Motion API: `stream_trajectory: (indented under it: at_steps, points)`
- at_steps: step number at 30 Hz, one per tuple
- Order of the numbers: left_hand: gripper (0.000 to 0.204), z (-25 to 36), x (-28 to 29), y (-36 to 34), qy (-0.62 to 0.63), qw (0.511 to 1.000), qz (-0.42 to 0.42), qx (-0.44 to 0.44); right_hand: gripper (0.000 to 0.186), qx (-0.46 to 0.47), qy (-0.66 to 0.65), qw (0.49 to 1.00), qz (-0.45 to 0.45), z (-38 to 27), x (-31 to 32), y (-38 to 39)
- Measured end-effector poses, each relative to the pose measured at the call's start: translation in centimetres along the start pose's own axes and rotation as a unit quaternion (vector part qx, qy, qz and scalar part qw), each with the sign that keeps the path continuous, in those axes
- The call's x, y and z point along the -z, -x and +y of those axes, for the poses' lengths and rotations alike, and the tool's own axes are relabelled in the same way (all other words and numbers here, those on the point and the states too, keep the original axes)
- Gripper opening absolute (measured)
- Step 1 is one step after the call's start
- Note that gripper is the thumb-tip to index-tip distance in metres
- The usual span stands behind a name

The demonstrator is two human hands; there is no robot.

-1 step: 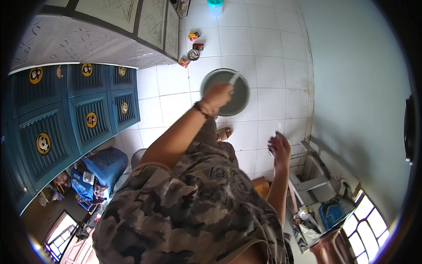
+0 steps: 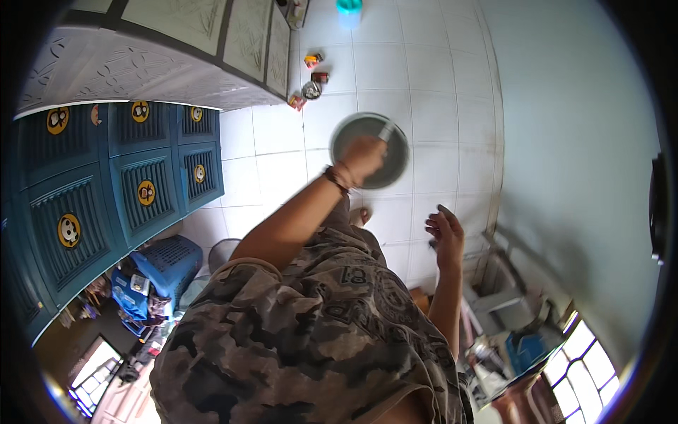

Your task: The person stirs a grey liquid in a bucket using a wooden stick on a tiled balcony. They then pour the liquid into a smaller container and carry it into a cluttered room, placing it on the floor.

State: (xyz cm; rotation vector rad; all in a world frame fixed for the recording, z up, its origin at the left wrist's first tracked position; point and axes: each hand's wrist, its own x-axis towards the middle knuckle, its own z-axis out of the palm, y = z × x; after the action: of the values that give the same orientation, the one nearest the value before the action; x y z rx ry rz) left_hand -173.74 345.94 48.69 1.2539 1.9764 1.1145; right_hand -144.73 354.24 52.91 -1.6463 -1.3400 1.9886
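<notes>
My left hand (image 2: pixel 364 156) is closed on the handle of a round grey-green bucket (image 2: pixel 395 172), out in front of my legs. A pale grip (image 2: pixel 386 131) on the handle shows just beyond the fingers. The hand hides part of the bucket's inside, and no contents can be made out. Off to my right, my right hand (image 2: pixel 447 233) is held apart from the bucket with its fingers curled. Small dark bits show at the fingers' edge; what they belong to is too small to name.
White floor tiles (image 2: pixel 431 169) lie beneath me. Small packets (image 2: pixel 313 61) and a round tin (image 2: pixel 311 90) sit by the grey cabinet (image 2: pixel 247 42). Farther off stands a turquoise-lidded container (image 2: pixel 349 13). Blue drawers (image 2: pixel 141 169) line my left, near a blue basket (image 2: pixel 169 258); a pale wall (image 2: pixel 565 127) rises right.
The bucket and my left hand have shifted slightly to the right. My right hand has turned a little and moved slightly left. My foot shows less beside the bucket.
</notes>
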Motion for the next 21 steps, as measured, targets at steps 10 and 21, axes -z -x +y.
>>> stream_trajectory:
  at_steps: [10, 21]
  points:
    - [0.03, 12.4, 2.0, -20.7, 0.175, 0.93, -0.098, 0.309, 0.062, -0.046, -0.102, 0.959, -0.26, -21.9, -9.3, -18.6]
    - [0.049, 13.5, -4.8, -47.3, -0.024, 0.852, 0.227, 0.471, 0.06, -0.22, -0.165, 0.877, -0.394, -41.7, -9.6, -38.7]
